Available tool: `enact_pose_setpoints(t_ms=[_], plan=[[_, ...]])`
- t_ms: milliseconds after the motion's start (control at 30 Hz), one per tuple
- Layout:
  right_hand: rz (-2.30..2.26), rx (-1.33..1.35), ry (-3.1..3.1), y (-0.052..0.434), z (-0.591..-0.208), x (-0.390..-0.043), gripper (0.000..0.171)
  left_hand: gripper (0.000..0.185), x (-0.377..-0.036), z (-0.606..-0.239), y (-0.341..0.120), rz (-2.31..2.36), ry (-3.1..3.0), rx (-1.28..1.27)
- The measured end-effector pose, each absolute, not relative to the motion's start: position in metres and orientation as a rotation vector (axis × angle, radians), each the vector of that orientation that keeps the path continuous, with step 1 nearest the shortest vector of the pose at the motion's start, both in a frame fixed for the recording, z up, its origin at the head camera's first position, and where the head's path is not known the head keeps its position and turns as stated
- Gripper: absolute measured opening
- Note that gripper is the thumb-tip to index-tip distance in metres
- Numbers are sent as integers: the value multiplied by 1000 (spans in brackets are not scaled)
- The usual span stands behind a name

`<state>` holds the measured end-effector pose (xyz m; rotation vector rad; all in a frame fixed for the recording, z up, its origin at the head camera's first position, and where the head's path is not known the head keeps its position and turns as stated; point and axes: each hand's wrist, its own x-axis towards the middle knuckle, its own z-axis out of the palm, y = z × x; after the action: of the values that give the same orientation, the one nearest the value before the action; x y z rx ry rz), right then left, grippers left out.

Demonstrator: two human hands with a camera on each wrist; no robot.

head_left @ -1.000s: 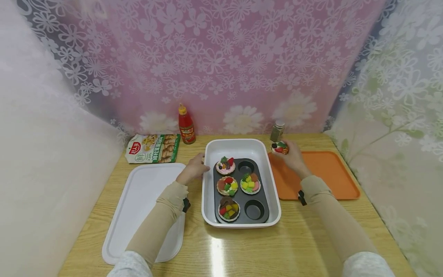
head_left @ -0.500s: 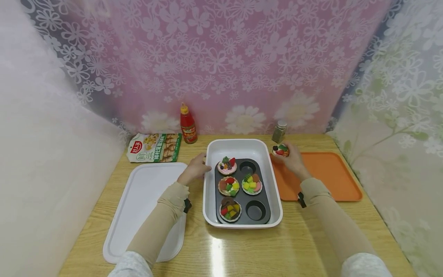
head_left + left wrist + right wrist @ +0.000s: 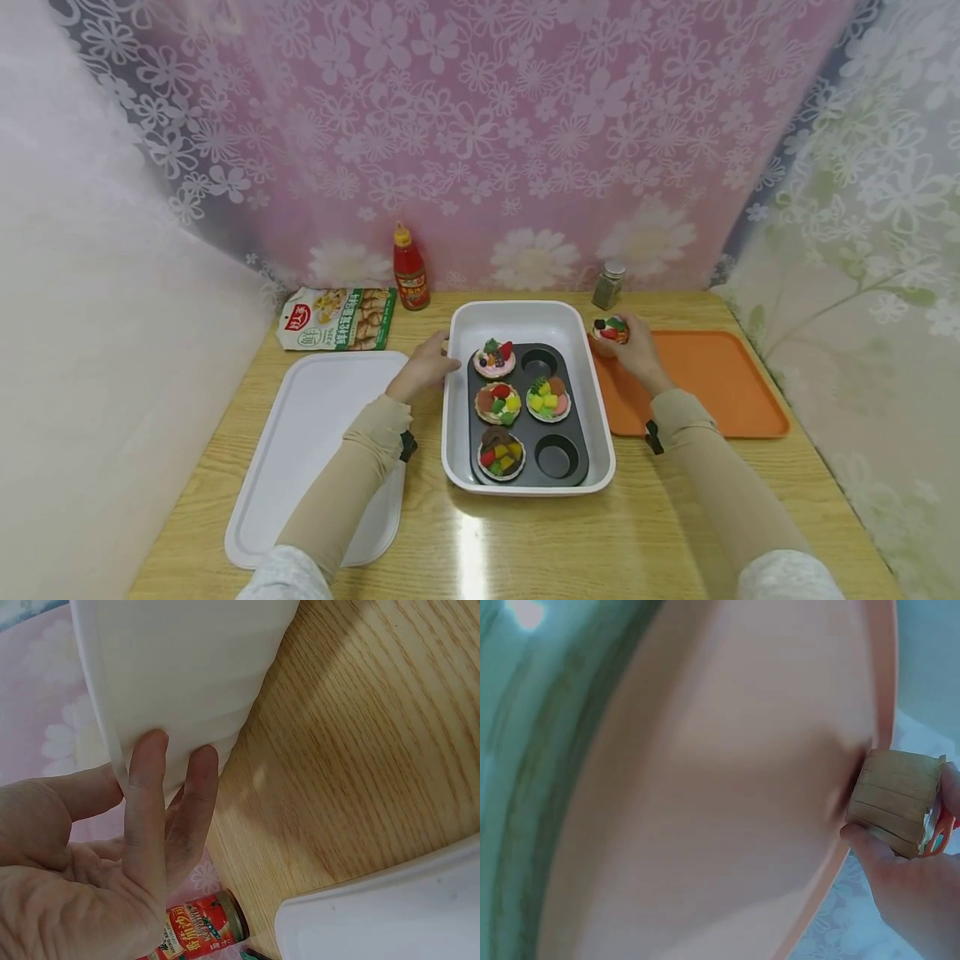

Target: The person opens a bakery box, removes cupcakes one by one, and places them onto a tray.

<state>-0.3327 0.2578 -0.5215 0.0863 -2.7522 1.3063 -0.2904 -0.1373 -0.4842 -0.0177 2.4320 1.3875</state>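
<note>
My right hand (image 3: 628,348) holds a small fruit tart (image 3: 609,329) over the near-left corner of the orange tray (image 3: 712,379); in the right wrist view its fingers pinch the tart's tan ribbed cup (image 3: 897,801) above the tray (image 3: 727,787). My left hand (image 3: 424,367) rests with straight fingers (image 3: 169,802) against the left outer wall of the white baking dish (image 3: 453,400). Inside the dish lies a dark muffin pan (image 3: 547,421) with several fruit tarts (image 3: 495,360) and two bare cups.
A white tray (image 3: 300,458) lies to the left of the dish. At the back stand a red sauce bottle (image 3: 410,269), a snack packet (image 3: 337,317) and a small spice jar (image 3: 608,284). Flowered curtains close in the wooden table (image 3: 525,542) on three sides.
My right hand with the tart has shifted slightly down and toward the orange tray's corner. The left hand stays against the dish wall.
</note>
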Motion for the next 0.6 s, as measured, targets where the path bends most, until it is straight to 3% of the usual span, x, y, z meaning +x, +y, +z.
enact_pose_setpoints(t_ms=[600], plan=[[1386, -3, -2798, 261, -528, -332, 75, 63, -289, -482, -139, 1374, 2446, 1]])
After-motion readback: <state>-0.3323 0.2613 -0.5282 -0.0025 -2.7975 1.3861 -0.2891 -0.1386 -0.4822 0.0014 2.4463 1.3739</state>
